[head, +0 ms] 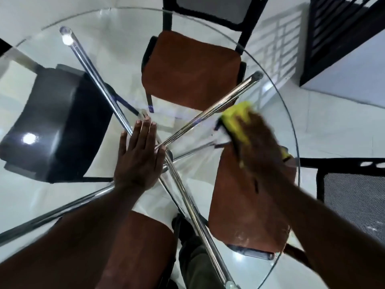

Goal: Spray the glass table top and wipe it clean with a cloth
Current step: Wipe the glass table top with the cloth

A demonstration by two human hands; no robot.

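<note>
— Nearest us, left forearm [68, 236] and right forearm [325, 226] fill the bottom of the frame. What's the biggest thing beyond them?

— The round glass tabletop [125, 38]. It takes up nearly the whole picture, its rim curving down the right side. Through it show crossed chrome legs [93, 69], a brown chair seat [187, 74] at upper centre and a black chair [58, 122] at left.

— And the hands?

— Left hand [139, 155] lies flat at frame centre, fingers straight and together, on the glass above where the legs cross. It holds nothing; I judge it a brace.

— The right one?

— Right hand [262, 147] sits right of centre, on top of the yellow cloth [237, 119]. It is blurred, so I cannot tell whether the fingers curl round the cloth or only press it flat.

— Where exactly is the cloth?

— On the glass under that hand. Yellow shows past the fingertips toward the upper left, and a scrap shows at the hand's lower right. Its long axis seems to run along the hand, upper left to lower right. It is near the right rim and well apart from the left hand.

— So which way next?

— My guess: most of the glass lies up and left of the cloth, so the stroke would head that way. The far left stretch is nearer the left hand, which has no cloth.
</note>
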